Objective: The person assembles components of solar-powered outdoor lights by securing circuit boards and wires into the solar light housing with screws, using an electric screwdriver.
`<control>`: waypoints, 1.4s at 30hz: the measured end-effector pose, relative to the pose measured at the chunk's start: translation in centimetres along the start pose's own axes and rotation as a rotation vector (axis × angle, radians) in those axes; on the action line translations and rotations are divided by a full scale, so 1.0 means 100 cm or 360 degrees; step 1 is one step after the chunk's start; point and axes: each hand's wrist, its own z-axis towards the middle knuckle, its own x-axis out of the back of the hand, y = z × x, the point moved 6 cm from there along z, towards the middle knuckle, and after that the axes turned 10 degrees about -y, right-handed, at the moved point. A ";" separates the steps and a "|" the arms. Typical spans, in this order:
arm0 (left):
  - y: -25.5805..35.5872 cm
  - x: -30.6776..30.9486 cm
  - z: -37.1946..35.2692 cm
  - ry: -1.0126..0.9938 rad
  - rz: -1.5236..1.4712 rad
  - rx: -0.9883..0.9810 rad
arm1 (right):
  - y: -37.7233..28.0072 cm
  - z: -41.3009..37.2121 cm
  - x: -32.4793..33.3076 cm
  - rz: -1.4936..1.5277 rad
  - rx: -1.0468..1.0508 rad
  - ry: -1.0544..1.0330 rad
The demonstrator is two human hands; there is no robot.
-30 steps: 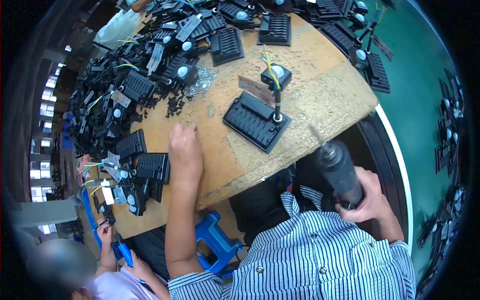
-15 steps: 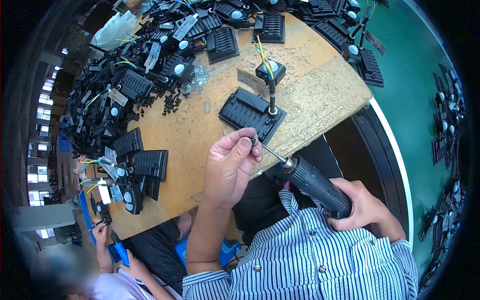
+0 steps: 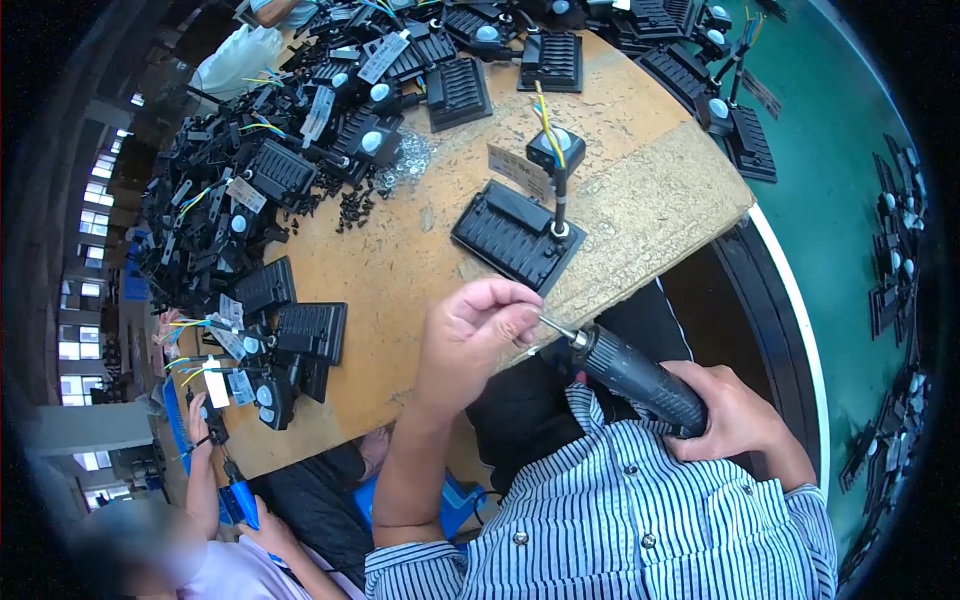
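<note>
My right hand (image 3: 725, 410) is wrapped round the black body of an electric screwdriver (image 3: 640, 375), whose bit points up and left. At the bit's tip, my left hand (image 3: 485, 335) is closed in a pinch. Its fingers mostly hide what they hold, which looks like a small black screw. Just beyond them a black floodlight (image 3: 510, 235) lies finned back up on the table. A sensor head with a white dome (image 3: 557, 147) stands up from it on a short arm, with yellow, green and blue wires and a paper label.
Loose black screws (image 3: 355, 207) and shiny washers (image 3: 408, 160) lie near a large heap of black lamp parts (image 3: 215, 190). More floodlights (image 3: 310, 330) sit at the table's left edge. At lower left a co-worker's hand holds a blue screwdriver (image 3: 242, 503). The table edge (image 3: 655, 270) runs close by.
My left hand has closed further over the bit tip, covering the small black piece seen before. The view has shifted slightly, so the table sits lower and to the right.
</note>
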 end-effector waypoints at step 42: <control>0.040 0.137 0.045 0.1146 0.1875 -0.0184 | 0.029 -0.023 -0.001 0.0428 -0.0153 0.0237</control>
